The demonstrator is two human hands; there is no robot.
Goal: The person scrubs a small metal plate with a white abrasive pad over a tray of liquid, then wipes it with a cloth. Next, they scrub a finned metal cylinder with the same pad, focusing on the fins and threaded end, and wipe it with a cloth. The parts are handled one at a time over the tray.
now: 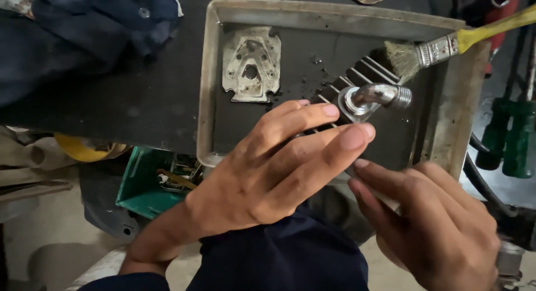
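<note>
Fingers first: the left hand [268,173] has its fingers [312,115] stretched long and nearly straight, curling only lightly over the top of a finned metal part [357,73], a dark ribbed piece with a shiny elbow fitting [382,95] poking out past the fingertips. So that hand is wrapped on the part, steadying it from above. The right hand [441,224] comes in from the near right, fingers [379,179] bent and closed in under the near end of the same part; exactly what it pinches there is hidden behind the left fingers, so I cannot tell more than that it is touching the part's underside.

The finned part sits tilted over the right half of a shallow grey metal tray [209,90], held just above the tray floor. Just beyond it, a paintbrush [441,48] with a yellow handle and a metal ferrule lies across the tray's far right corner, bristles touching the fins. On the tray's left half lies 1 flat metal plate [251,65] with holes and a worn, pale surface, well apart from the hands.

Outward now: the tray rests on a dark bench [139,101]. Far left, dark blue cloth [84,28]. Right edge, 2 green tool handles [511,137] stand side by side. Near left, below the bench, a green plastic crate [145,185] holds small tools, with something yellow [84,148] beside it.
</note>
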